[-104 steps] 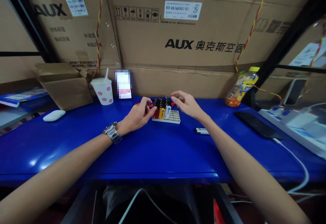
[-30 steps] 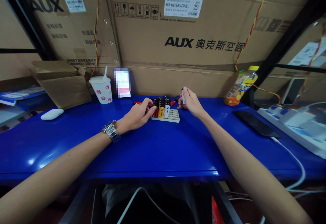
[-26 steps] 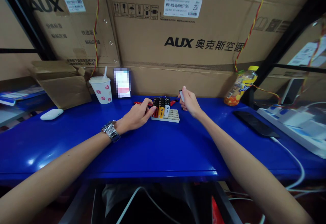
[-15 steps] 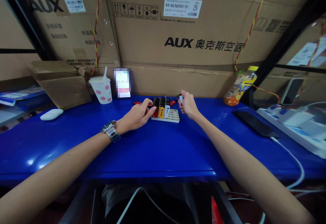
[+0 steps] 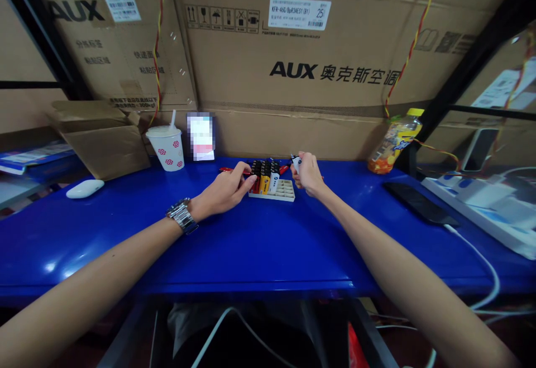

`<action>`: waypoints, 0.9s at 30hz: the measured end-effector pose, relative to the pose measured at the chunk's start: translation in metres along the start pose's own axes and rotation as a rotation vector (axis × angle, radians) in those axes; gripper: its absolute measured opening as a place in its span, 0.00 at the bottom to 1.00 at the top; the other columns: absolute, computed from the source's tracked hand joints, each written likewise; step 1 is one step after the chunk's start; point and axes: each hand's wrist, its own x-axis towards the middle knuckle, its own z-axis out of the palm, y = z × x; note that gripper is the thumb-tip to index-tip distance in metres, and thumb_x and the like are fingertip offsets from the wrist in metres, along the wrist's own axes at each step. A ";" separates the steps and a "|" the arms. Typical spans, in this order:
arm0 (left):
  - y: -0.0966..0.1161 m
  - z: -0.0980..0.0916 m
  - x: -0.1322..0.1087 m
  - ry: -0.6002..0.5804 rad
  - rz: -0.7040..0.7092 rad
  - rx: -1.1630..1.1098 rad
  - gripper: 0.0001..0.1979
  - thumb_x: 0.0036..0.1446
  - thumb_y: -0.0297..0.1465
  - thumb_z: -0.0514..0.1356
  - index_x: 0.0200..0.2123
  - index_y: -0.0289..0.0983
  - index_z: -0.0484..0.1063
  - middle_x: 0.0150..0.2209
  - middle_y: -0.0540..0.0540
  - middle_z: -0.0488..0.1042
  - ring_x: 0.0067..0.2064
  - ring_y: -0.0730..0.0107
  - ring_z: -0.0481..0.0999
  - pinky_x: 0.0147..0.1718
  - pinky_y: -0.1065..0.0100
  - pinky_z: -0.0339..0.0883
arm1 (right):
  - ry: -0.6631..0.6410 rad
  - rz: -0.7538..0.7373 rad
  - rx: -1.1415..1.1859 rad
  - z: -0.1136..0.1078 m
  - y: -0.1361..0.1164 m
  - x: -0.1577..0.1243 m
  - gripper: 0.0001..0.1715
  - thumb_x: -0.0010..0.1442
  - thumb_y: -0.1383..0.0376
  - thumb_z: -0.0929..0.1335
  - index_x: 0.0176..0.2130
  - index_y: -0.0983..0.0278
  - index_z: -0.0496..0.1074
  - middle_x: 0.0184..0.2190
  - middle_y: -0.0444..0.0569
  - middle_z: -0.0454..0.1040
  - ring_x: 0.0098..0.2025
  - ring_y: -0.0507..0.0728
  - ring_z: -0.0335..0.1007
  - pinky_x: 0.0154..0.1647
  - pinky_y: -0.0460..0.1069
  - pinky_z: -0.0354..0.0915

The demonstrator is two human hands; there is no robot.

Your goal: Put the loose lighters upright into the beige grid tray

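A white gridded tray (image 5: 283, 194) lies on the blue table. Upright lighters fill its left part in rows of red, yellow (image 5: 264, 184) and white (image 5: 274, 182), all with black tops. The open cells are on its right side. At the left end, my left hand (image 5: 228, 189) is closed round the red lighters (image 5: 254, 185), thumb in front and forefinger behind. My right hand (image 5: 310, 175), right of the tray and raised above the table, grips a white lighter (image 5: 297, 163) with its top pointing up and left. More lighters lie behind the tray, partly hidden.
A paper cup with a straw (image 5: 166, 147), a lit phone (image 5: 201, 136), a brown carton (image 5: 100, 139) and a white case (image 5: 85, 188) stand left. To the right are a drink bottle (image 5: 396, 142), a black phone (image 5: 419, 203) and a power strip (image 5: 481, 217). Large cartons form the back.
My right hand has turned slightly and shifted a little left, so more of the white lighter shows. My left hand and the tray have stayed in place.
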 end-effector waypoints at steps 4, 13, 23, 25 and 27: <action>0.000 0.000 0.000 -0.004 -0.005 -0.002 0.14 0.67 0.39 0.45 0.45 0.35 0.62 0.27 0.46 0.75 0.27 0.67 0.73 0.28 0.66 0.63 | 0.004 -0.120 -0.047 -0.002 0.004 0.003 0.33 0.62 0.39 0.48 0.30 0.60 0.60 0.13 0.40 0.54 0.14 0.50 0.49 0.15 0.46 0.50; -0.006 -0.001 0.001 0.035 0.000 -0.021 0.13 0.67 0.38 0.46 0.44 0.37 0.62 0.27 0.47 0.73 0.28 0.69 0.72 0.28 0.67 0.62 | -0.127 -0.572 -0.274 -0.033 -0.008 0.005 0.19 0.56 0.50 0.68 0.33 0.64 0.68 0.29 0.47 0.71 0.30 0.51 0.66 0.31 0.47 0.60; -0.020 0.001 0.003 0.055 -0.044 -0.018 0.11 0.67 0.38 0.47 0.42 0.37 0.62 0.20 0.53 0.66 0.21 0.71 0.66 0.24 0.68 0.57 | -0.551 -0.374 -0.053 -0.025 -0.013 -0.008 0.20 0.51 0.52 0.72 0.32 0.64 0.66 0.23 0.47 0.75 0.23 0.52 0.71 0.29 0.50 0.67; -0.024 0.002 0.004 0.042 -0.073 0.007 0.11 0.67 0.38 0.47 0.42 0.37 0.62 0.21 0.52 0.67 0.22 0.70 0.67 0.25 0.67 0.57 | -0.588 -0.344 -0.065 -0.023 -0.013 -0.009 0.20 0.50 0.53 0.73 0.32 0.63 0.66 0.24 0.48 0.76 0.24 0.54 0.73 0.30 0.51 0.69; -0.030 0.004 0.005 0.034 -0.104 0.065 0.11 0.66 0.36 0.47 0.42 0.36 0.63 0.24 0.49 0.70 0.26 0.68 0.70 0.28 0.66 0.60 | -0.597 -0.329 -0.106 -0.022 -0.014 -0.011 0.19 0.50 0.53 0.73 0.32 0.63 0.66 0.25 0.49 0.77 0.23 0.54 0.73 0.29 0.51 0.69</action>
